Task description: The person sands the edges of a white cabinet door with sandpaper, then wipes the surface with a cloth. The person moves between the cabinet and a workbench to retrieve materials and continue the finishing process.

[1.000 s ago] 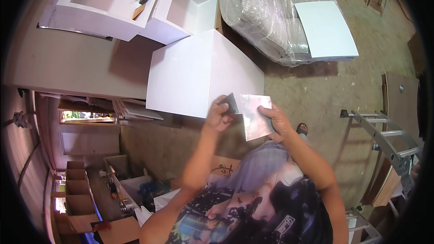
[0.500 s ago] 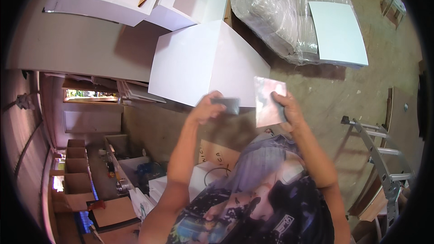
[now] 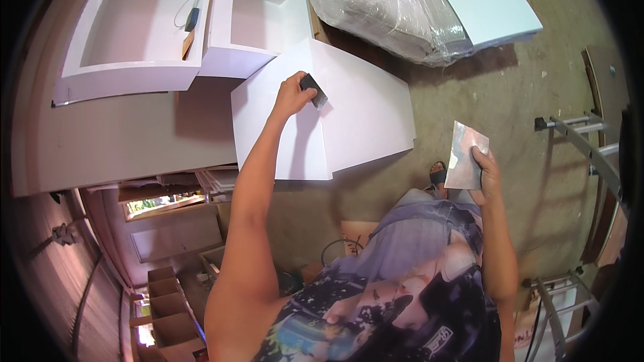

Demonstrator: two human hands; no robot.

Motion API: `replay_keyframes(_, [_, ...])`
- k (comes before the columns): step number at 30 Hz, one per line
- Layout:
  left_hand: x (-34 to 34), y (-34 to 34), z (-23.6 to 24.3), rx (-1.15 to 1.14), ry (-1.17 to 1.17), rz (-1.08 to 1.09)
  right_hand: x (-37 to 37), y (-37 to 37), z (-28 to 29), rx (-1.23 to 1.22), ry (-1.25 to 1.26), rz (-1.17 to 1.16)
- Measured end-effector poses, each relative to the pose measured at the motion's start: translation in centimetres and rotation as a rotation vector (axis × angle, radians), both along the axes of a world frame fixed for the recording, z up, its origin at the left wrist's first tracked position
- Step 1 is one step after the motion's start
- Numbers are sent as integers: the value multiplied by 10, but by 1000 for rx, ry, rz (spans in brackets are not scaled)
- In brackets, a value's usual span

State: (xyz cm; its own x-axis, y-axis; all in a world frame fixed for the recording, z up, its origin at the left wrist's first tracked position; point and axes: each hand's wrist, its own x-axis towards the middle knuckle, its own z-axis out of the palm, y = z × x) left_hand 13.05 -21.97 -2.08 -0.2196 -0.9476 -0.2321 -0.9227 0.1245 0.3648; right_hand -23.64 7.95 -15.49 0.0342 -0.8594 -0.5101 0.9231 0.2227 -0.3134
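Here, your left grip (image 3: 291, 97) is closing narrowly on a dark flat rectangular blade (image 3: 314, 92), your thumb lying across its face. That blade is sitting over the far part of a white cabinet box (image 3: 369, 104), just beside the edge where two of its faces are meeting; whether its near end is touching the surface, you cannot tell from this view. Your left arm is casting a shadow on the face below. Your right grip (image 3: 488, 174) is holding a thin rectangular plate (image 3: 465, 154), pinching its right side with the thumb on top, and the plate is showing smeared pale, pinkish and grey patches. It is staying clear of the cabinet box, hanging above the floor (image 3: 429, 110) to the right of it, with your sandalled foot (image 3: 438, 173) showing just to its left.

Farther off, two open white cabinets are lying beyond the box: a middle one (image 3: 268, 53) and a left one (image 3: 127, 79), where a small dark block (image 3: 192, 20) with a cable is resting near the right rim. To their right, plastic-wrapped cushions (image 3: 376, 10) are carrying a white panel (image 3: 483, 0). On the right, a metal ladder (image 3: 581, 138) is standing near some boards.
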Motion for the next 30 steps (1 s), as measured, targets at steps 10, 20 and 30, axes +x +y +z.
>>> replay_keyframes(10, [0, -23, -22, 181, -364, -151, 35, 37, -30, 62, 21, -140])
replay_keyframes(20, [2, -6, -36, 187, -533, -289, 35, 40, -39, 43, -26, -210])
replay_keyframes(30, [3, 41, -40, 151, -524, -398, 44, 46, -48, 64, -3, -191])
